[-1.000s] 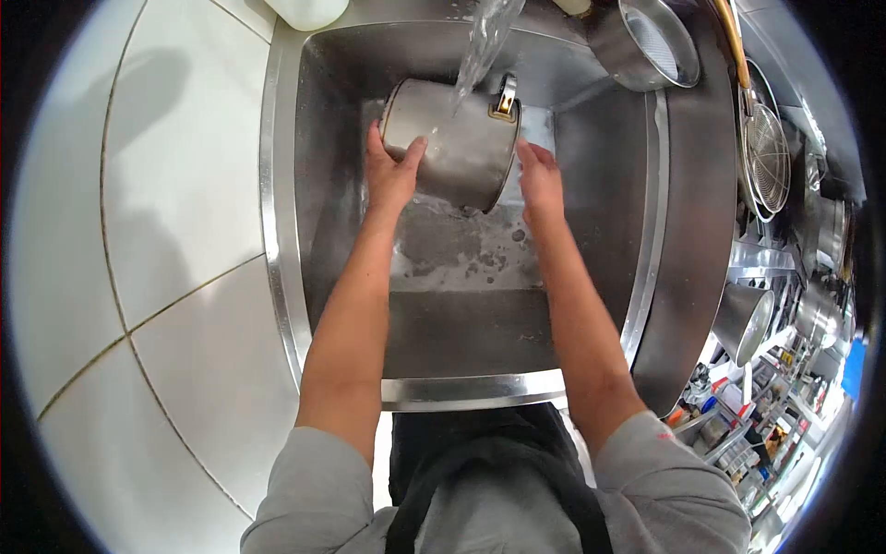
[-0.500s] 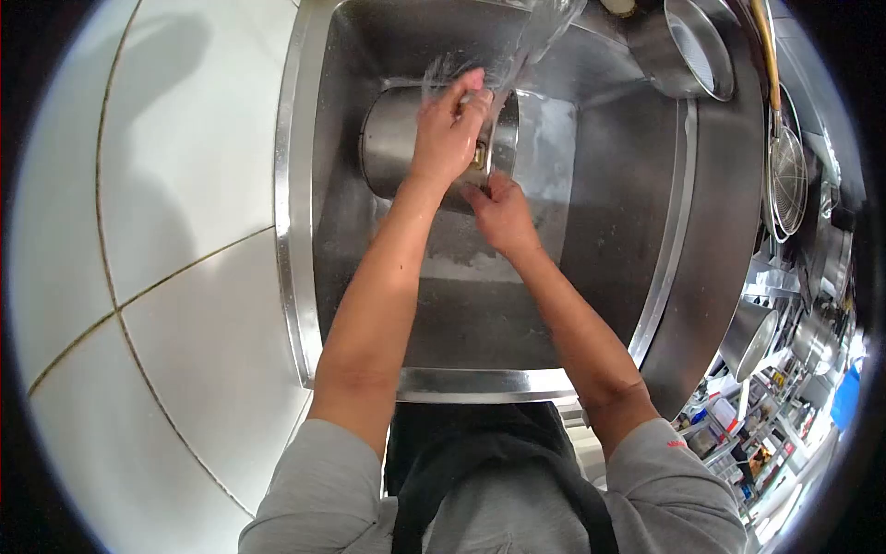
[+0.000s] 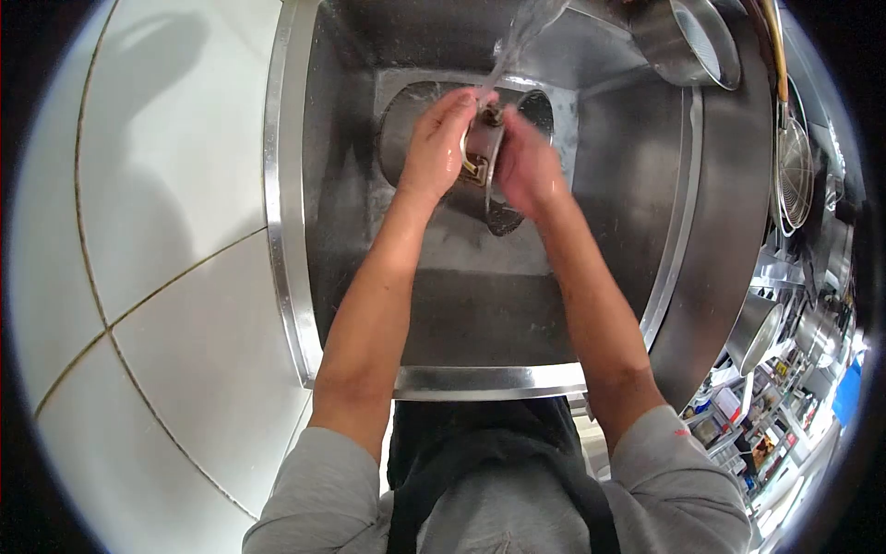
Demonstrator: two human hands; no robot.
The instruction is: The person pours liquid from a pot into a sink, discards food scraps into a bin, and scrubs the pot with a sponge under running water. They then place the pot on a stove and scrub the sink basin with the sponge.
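Note:
A cylindrical steel pot point(image 3: 400, 138) lies on its side in the sink point(image 3: 498, 323), its round rim toward the right. A small metal bracket-like fitting point(image 3: 476, 170) shows on its near face, between the hands. My left hand point(image 3: 438, 138) is closed at this metalwork, fingertips by the upper part of the rim. On the rim's other side is my right hand point(image 3: 531, 166), smeared by motion, its fingers partly lost in the blur. Running water point(image 3: 526, 37) falls from above onto the fingertips. Dark, wet speckled metal shows above and below the right hand.
White tiles point(image 3: 185, 351) border the sink on the left. At the upper right a steel pan point(image 3: 678, 46) stands on the ledge. Wire strainers point(image 3: 792, 175) hang along the right side, with further pots point(image 3: 755, 332) and crowded shelves below them.
The pot's rim has turned and come nearer. My right hand has moved up from the lower edge to the rim's right side. My left hand has lowered slightly, and splashing has lessened.

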